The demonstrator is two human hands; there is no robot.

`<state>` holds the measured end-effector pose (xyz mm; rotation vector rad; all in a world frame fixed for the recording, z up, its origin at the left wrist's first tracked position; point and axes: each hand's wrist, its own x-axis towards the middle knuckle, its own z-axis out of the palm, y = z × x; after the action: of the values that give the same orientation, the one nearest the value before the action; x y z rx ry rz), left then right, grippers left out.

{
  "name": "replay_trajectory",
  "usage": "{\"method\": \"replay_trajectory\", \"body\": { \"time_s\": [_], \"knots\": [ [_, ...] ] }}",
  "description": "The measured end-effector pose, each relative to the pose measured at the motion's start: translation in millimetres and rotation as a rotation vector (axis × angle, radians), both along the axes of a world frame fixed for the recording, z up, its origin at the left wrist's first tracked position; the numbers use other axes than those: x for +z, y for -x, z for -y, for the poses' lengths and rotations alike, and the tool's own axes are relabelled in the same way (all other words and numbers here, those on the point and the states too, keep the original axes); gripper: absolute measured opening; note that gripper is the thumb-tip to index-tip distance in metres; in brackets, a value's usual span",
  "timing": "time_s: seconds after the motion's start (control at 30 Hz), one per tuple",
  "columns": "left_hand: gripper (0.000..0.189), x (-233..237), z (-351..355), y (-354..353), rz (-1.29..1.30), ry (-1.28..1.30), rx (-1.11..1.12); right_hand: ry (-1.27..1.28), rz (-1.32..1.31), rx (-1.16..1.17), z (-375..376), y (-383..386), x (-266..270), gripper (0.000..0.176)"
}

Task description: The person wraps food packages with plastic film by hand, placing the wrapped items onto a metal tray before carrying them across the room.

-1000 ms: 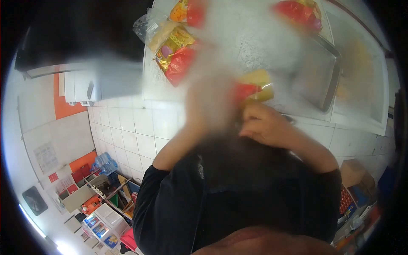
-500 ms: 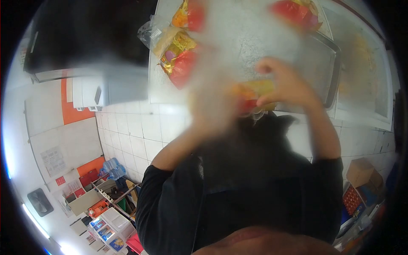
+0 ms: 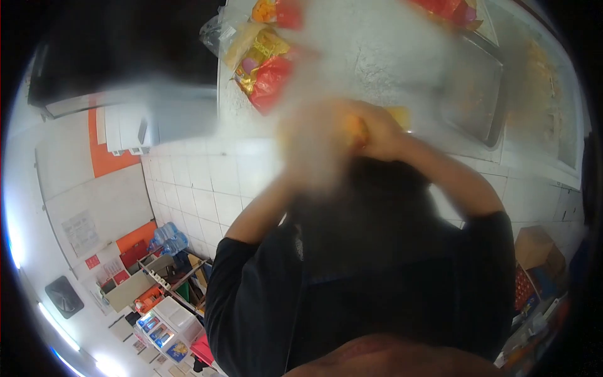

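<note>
Near the front edge of the worktop (image 3: 367,69), my two hands are close together. My right hand (image 3: 382,135) is closed around an orange and red packet (image 3: 357,131), with much of the packet hidden by the fingers. My left hand (image 3: 314,138) is beside it on the left, behind a whitish haze that hides its fingers. A yellow piece of packaging (image 3: 400,116) shows just beyond my right hand; whether it belongs to the same packet cannot be seen.
Red and gold packets (image 3: 267,78) lie at the worktop's left, by clear plastic wrap (image 3: 213,34). Another red packet (image 3: 449,12) is at the far right. A metal tray (image 3: 496,113) lies on the right. A large dark appliance (image 3: 125,50) stands at the left.
My right hand has moved left and closed on the packet, which was more exposed before. My left hand remains in the haze. The view has tilted slightly, shifting the worktop upward.
</note>
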<state>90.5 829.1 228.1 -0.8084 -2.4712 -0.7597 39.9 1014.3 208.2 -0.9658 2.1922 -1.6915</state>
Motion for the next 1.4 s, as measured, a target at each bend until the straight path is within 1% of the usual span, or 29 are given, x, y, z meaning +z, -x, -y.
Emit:
{"method": "replay_trajectory", "body": {
  "time_s": [0.03, 0.1, 0.17, 0.2, 0.27, 0.3, 0.33, 0.4, 0.53, 0.6, 0.63, 0.7, 0.73, 0.8, 0.83, 0.9, 0.93, 1.0, 1.03, 1.07, 1.1, 1.13, 1.17, 1.2, 1.23, 1.27, 1.33, 1.37, 1.4],
  "knots": [
    [0.051, -5.0, 4.3, 1.6, -0.196, 0.036, -0.076, 0.002, 0.007, 0.012, 0.7, -0.6, -1.5, 0.073],
    [0.051, -8.5, 6.6, 0.9, -0.252, 0.056, -0.060, -0.087, -0.044, -0.002, 1.2, 0.2, -3.5, 0.076],
    [0.051, -10.2, 4.4, -4.7, -0.306, 0.075, -0.052, -0.043, -0.058, -0.022, 4.8, 3.0, -9.8, 0.077],
    [0.051, -11.3, 0.8, -7.1, -0.222, -0.108, -0.043, -0.002, -0.081, -0.053, 6.1, 3.2, -10.7, 0.078],
    [0.051, -13.9, -7.6, -6.0, -0.060, -0.469, -0.033, -0.040, -0.061, -0.057, 5.5, 5.3, -6.5, 0.079],
    [0.026, -7.3, -14.7, -6.7, -0.036, -0.441, 0.107, -0.053, -0.063, -0.066, 5.3, 6.1, -5.5, 0.080],
    [0.026, -3.2, -18.6, -7.5, -0.038, -0.433, 0.099, -0.067, -0.062, -0.079, 5.3, 6.7, -5.2, 0.080],
    [0.027, 2.3, -22.4, -9.0, 0.121, -0.273, 0.366, -0.066, -0.069, -0.107, 5.9, 8.0, -8.1, 0.079],
    [0.029, 5.7, -19.1, -2.2, 0.251, -0.337, 0.419, -0.129, -0.071, -0.151, 8.8, 8.1, -15.2, 0.076],
    [0.039, -14.3, -8.0, -4.1, 0.398, -0.920, 0.371, -0.109, -0.076, -0.166, 9.3, 8.3, -13.6, 0.075],
    [0.039, -19.7, -1.9, -2.7, 0.401, -0.918, 0.372, -0.090, -0.084, -0.172, 9.9, 7.7, -13.0, 0.075],
    [0.054, -18.3, 7.0, 4.8, 0.229, -0.433, 0.525, -0.115, -0.071, -0.166, 10.6, 7.9, -13.0, 0.075],
    [0.054, -14.8, 6.3, 5.3, 0.226, -0.433, 0.523, -0.141, -0.060, -0.159, 10.5, 9.3, -12.9, 0.076],
    [0.069, 6.6, -2.3, 7.0, 0.770, -0.983, 0.665, -0.133, -0.070, -0.159, 9.9, 10.4, -14.6, 0.075],
    [0.069, 2.6, 3.5, 5.7, 0.767, -0.984, 0.664, -0.125, -0.076, -0.156, 9.8, 10.9, -14.8, 0.075],
    [0.074, -9.2, 22.1, 3.5, 1.010, -0.996, 0.583, -0.118, -0.083, -0.142, 8.2, 11.3, -9.3, 0.073],
    [0.074, -1.1, 24.2, 5.9, 1.011, -0.999, 0.580, -0.114, -0.085, -0.125, 7.2, 11.1, -7.5, 0.072],
    [0.075, 18.9, 23.8, 7.6, 1.245, -1.050, 0.370, -0.096, -0.125, -0.101, 7.4, 10.4, -6.9, 0.069],
    [0.075, 18.1, 24.5, 3.8, 1.244, -1.057, 0.370, -0.074, -0.166, -0.077, 7.6, 10.3, -6.0, 0.066],
    [0.075, 16.5, 25.8, -0.1, 1.277, -1.117, 0.305, -0.079, -0.172, -0.072, 7.4, 9.9, -6.7, 0.066],
    [0.075, 16.7, 26.5, -2.9, 1.307, -1.174, 0.235, -0.037, -0.256, -0.065, 7.1, 9.5, -8.8, 0.063],
    [0.075, 23.0, 23.5, -8.5, 1.300, -1.178, 0.228, 0.005, -0.337, -0.061, 7.5, 10.4, -9.2, 0.061],
    [0.077, 32.5, 16.6, -16.4, 1.316, -1.267, 0.235, -0.001, -0.342, -0.063, 7.2, 12.1, -6.8, 0.061],
    [0.078, 37.7, 12.6, -19.7, 1.334, -1.355, 0.242, -0.006, -0.456, -0.058, 6.4, 13.2, -3.2, 0.058],
    [0.081, 38.2, 14.1, -19.0, 1.371, -1.394, 0.141, -0.013, -0.568, -0.052, 5.6, 13.5, 1.3, 0.055],
    [0.081, 29.6, 20.7, -20.9, 1.373, -1.399, 0.136, -0.019, -0.568, -0.050, 4.2, 14.5, 11.0, 0.055],
    [0.085, 5.1, 36.9, -27.9, 1.370, -1.409, -0.018, -0.113, -0.772, 0.060, 0.3, 17.8, 42.0, 0.055],
    [0.085, 12.9, 33.5, -25.0, 1.365, -1.415, -0.021, -0.117, -0.776, 0.066, -0.8, 18.4, 57.0, 0.055],
    [0.078, 26.2, 27.1, -19.1, 1.239, -1.112, -0.012, -0.092, -0.847, 0.094, -2.3, 19.2, 72.4, 0.058]
  ]
}}
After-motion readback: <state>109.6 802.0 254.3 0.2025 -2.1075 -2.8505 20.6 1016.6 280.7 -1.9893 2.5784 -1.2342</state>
